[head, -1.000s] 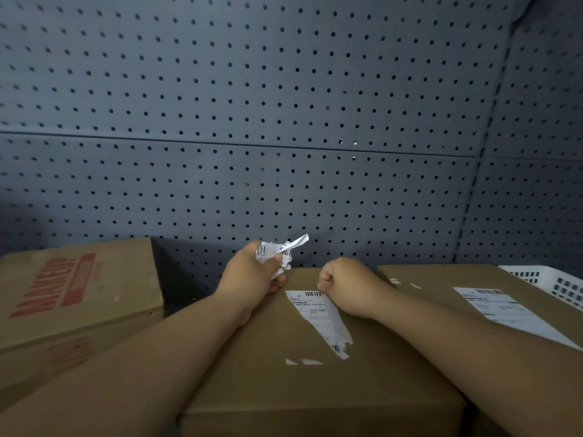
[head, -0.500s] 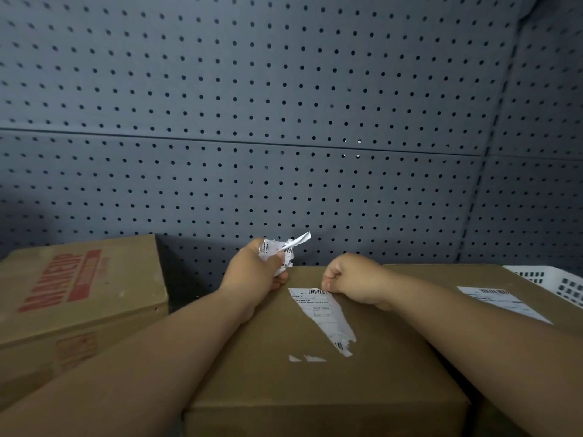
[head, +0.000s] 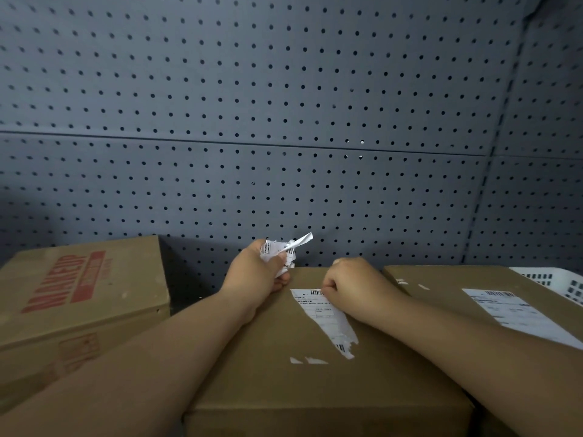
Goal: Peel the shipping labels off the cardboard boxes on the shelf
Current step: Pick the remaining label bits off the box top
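On middle box [head: 315, 389]: torn label [head: 325, 316] half off.
Left hand [head: 255, 275] grips crumpled scraps [head: 284, 250]; right hand [head: 353, 285] pinches label's top edge.

Three cardboard boxes [head: 88, 279] [head: 284, 383] [head: 448, 279], two stuck labels [head: 328, 316] [head: 517, 313], one crumpled wad [head: 284, 250], one basket [head: 564, 282], two hands [head: 255, 272] [head: 353, 282].

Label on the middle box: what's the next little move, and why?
Probably pull the label slowly toward the near edge: the right hand seems to pinch its top corner, and the rest lies stuck to the box. The left hand holds scraps.
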Tool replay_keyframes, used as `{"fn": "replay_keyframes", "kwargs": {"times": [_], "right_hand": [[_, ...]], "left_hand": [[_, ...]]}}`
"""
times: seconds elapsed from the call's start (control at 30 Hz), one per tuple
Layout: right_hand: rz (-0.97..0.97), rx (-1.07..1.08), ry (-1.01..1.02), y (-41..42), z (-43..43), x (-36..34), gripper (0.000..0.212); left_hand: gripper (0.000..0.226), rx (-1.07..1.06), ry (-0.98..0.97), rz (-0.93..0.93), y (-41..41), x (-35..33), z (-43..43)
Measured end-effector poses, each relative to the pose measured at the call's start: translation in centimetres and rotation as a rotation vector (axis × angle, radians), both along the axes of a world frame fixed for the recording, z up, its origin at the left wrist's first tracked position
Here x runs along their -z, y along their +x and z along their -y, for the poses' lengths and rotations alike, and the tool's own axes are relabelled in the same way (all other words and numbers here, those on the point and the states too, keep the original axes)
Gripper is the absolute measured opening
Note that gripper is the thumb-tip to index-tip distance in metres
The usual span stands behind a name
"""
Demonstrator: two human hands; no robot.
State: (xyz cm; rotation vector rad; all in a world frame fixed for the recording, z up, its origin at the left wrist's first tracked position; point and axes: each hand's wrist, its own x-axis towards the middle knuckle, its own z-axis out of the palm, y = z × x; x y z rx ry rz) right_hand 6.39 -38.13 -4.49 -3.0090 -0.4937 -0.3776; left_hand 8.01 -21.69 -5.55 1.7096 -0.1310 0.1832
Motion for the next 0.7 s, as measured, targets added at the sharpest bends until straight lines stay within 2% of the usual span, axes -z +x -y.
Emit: {"fn": "replay_keyframes", "kwargs": {"times": [0.17, 0.27, 0.47, 0.7], "right_hand": [[0.010, 0.008, -0.005, 0.3, -0.7, -0.1, 0.033], [-0.017, 0.001, 0.032, 0.2, -0.4, 0.0, 0.021], [-0.101, -0.105, 0.176, -0.1, 0.8, -0.4, 0.012], [-0.137, -0.101, 0.403, 0.6, 1.6, -0.3, 0.007]], "left_hand": [[0.007, -0.003, 0.003, 0.006, 0.0, 0.0, 0.0], [0.006, -0.012, -0.001, 0.001, 0.0, 0.0, 0.0], [0.008, -0.010, -0.002, -0.013, 0.2, 0.0, 0.1], [0.006, 0.000, -0.015, -0.013, 0.1, -0.1, 0.0]]}}
